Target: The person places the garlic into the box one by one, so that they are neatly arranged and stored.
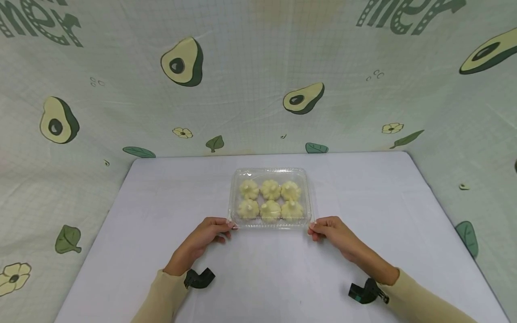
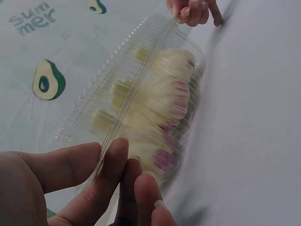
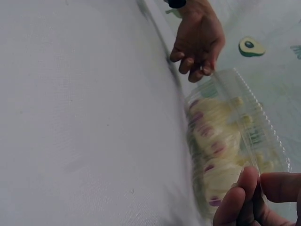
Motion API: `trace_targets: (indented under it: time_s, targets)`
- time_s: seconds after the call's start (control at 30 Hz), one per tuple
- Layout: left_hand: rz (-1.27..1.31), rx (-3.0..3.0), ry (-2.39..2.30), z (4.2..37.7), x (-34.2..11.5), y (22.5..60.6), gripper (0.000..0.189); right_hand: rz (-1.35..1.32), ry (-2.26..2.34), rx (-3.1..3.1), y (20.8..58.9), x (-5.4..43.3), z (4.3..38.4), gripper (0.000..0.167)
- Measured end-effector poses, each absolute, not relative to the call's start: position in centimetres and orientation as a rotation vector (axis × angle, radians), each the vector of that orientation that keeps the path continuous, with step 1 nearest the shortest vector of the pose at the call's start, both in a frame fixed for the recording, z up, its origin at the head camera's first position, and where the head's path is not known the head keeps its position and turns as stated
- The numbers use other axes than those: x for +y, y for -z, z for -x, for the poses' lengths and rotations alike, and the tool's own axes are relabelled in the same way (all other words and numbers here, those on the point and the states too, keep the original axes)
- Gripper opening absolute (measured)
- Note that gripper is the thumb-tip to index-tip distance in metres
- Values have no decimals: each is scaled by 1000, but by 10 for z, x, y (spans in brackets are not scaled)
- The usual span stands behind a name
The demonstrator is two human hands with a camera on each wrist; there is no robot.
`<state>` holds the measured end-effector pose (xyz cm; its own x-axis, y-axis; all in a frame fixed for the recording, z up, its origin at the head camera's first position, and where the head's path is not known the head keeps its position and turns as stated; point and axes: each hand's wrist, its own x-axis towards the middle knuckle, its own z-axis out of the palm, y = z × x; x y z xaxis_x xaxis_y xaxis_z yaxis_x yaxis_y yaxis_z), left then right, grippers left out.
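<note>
A clear plastic clamshell box (image 1: 269, 175) with its lid down lies on the white table, several pale garlic bulbs (image 1: 270, 190) inside in two rows. Purple patches show low on the bulbs in the left wrist view. My left hand (image 1: 208, 235) pinches the rim at the box's near left corner between thumb and fingers. At the near right corner my right hand (image 1: 333, 233) pinches the same rim. Both wrist views show the thumb and fingertips on the thin plastic edge (image 2: 124, 110). The box's far side is out of reach of both hands.
The white-covered table (image 1: 266, 278) extends around the box on all sides. Behind it and at both sides hangs a pale cloth (image 1: 250, 58) printed with avocados and leaves. A black wrist camera is strapped to each forearm, the left one (image 1: 199, 278) and the right one (image 1: 365, 291).
</note>
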<state>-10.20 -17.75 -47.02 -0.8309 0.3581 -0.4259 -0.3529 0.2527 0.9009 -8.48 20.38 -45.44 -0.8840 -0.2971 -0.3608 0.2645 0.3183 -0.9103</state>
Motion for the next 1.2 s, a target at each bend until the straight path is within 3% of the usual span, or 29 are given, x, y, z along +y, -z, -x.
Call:
trace_targets:
  time_s: [1.2]
  targets:
    - [-20, 1952, -1617, 103, -179, 470, 35, 116, 1605, 2071, 456, 207, 89, 31]
